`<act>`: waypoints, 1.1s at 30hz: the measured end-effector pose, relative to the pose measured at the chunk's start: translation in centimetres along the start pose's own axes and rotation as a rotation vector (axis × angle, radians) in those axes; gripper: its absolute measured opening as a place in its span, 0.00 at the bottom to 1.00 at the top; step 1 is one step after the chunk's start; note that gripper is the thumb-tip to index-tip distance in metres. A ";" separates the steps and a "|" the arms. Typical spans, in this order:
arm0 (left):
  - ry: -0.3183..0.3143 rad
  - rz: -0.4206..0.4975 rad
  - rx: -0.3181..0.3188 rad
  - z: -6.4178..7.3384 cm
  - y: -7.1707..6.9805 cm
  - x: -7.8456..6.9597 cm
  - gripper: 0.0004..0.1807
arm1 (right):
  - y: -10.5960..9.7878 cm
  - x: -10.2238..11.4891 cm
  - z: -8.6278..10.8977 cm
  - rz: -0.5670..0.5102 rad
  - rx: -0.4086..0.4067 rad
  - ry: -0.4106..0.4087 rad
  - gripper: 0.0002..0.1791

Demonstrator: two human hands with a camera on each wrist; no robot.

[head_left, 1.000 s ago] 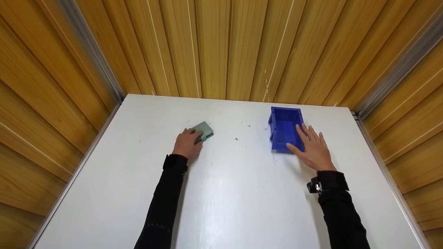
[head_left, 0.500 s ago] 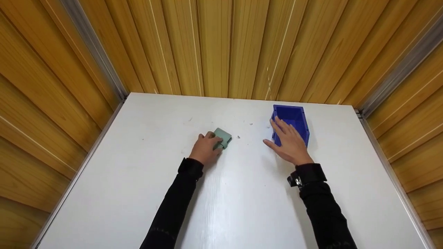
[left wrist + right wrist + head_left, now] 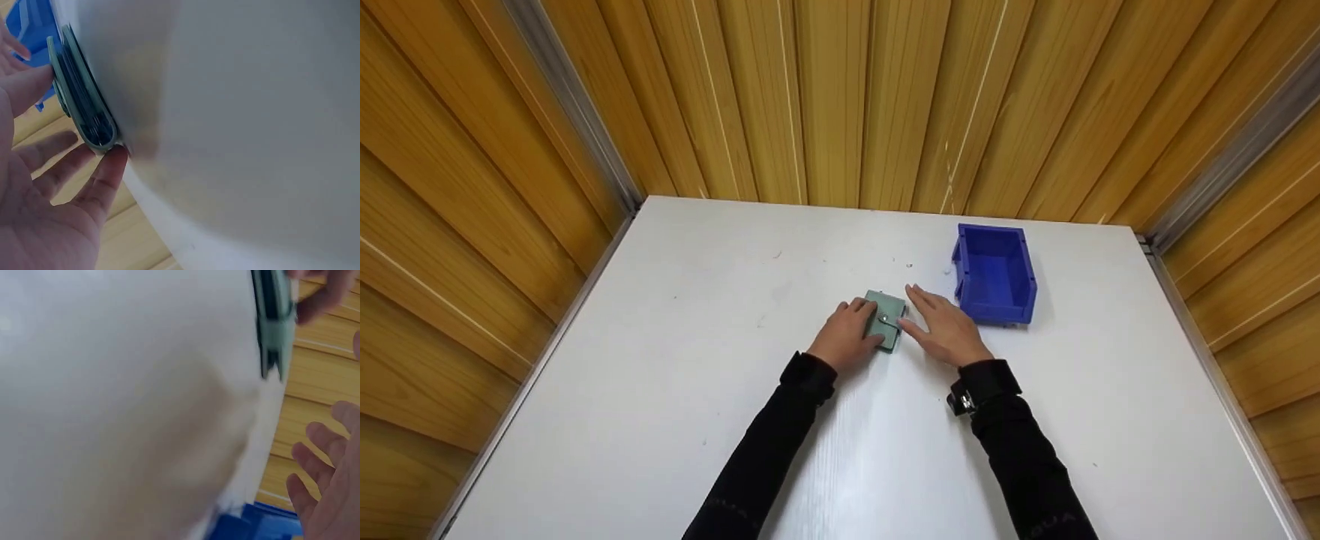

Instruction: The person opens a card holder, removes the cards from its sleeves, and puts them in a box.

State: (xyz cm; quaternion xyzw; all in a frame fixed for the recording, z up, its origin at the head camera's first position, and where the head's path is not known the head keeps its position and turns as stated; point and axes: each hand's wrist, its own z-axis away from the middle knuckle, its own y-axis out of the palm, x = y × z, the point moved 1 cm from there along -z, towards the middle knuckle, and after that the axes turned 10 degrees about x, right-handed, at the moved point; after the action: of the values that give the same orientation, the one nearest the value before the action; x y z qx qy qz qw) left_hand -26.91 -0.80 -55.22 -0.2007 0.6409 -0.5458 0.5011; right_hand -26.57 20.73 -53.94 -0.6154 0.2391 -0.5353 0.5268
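A small green wallet [image 3: 889,306] with a snapped strap sits near the middle of the white table. My left hand [image 3: 844,336] grips it from the left, thumb on the cover and fingers at the folded spine. The left wrist view looks at the wallet [image 3: 84,93] end-on, its inner layers showing. On the strap side is my right hand [image 3: 949,330], fingers spread and straight, holding nothing, with the thumb tip right by the wallet's edge. In the right wrist view, the wallet's strap [image 3: 275,333] faces that hand's side, slightly blurred.
A blue plastic bin [image 3: 996,312] stands at the back right of the white table [image 3: 660,360], just beyond my right hand. Wood-patterned panels [image 3: 825,105] enclose the table at the back and both sides. Small marks dot the tabletop.
My left hand has brought the wallet rightward to the table's middle and turned it. My right hand has moved left, from over the bin to beside the wallet.
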 end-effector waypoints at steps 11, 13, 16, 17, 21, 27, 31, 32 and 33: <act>0.023 -0.030 -0.031 -1.1 0.2 -1.7 0.28 | 1.1 1.0 -0.7 0.040 -0.027 0.047 0.33; 0.011 -0.015 -0.027 -1.1 0.2 -1.6 0.27 | 1.3 1.2 -0.8 0.048 -0.026 0.051 0.32; -0.013 0.025 -0.026 -1.1 0.2 -1.3 0.25 | 1.7 1.5 -0.8 0.076 -0.022 0.056 0.32; -0.020 0.050 -0.031 -1.1 0.2 -1.2 0.25 | 1.7 1.6 -0.8 0.083 -0.022 0.059 0.32; -0.055 0.215 -0.031 -1.0 0.1 -1.0 0.30 | 1.9 1.6 -0.8 0.105 -0.013 0.073 0.33; -0.068 0.409 -0.049 -1.0 -0.4 -0.8 0.36 | 1.9 1.4 -0.5 0.079 0.026 0.053 0.33; -0.070 0.496 -0.053 -1.2 -0.8 -1.0 0.28 | 1.9 1.1 -0.4 0.051 0.045 0.063 0.33; -0.076 0.505 -0.056 -1.3 -0.8 -1.1 0.27 | 1.9 1.0 -0.4 0.047 0.051 0.067 0.33; -0.081 0.507 -0.058 -1.3 -0.8 -1.3 0.25 | 2.0 1.0 -0.4 0.047 0.059 0.071 0.33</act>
State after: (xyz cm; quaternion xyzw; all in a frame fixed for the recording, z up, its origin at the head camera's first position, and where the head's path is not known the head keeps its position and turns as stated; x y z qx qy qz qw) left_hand -27.75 0.64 -54.13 -0.0697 0.6657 -0.3756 0.6410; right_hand -26.09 19.12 -55.37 -0.5745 0.2558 -0.5511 0.5484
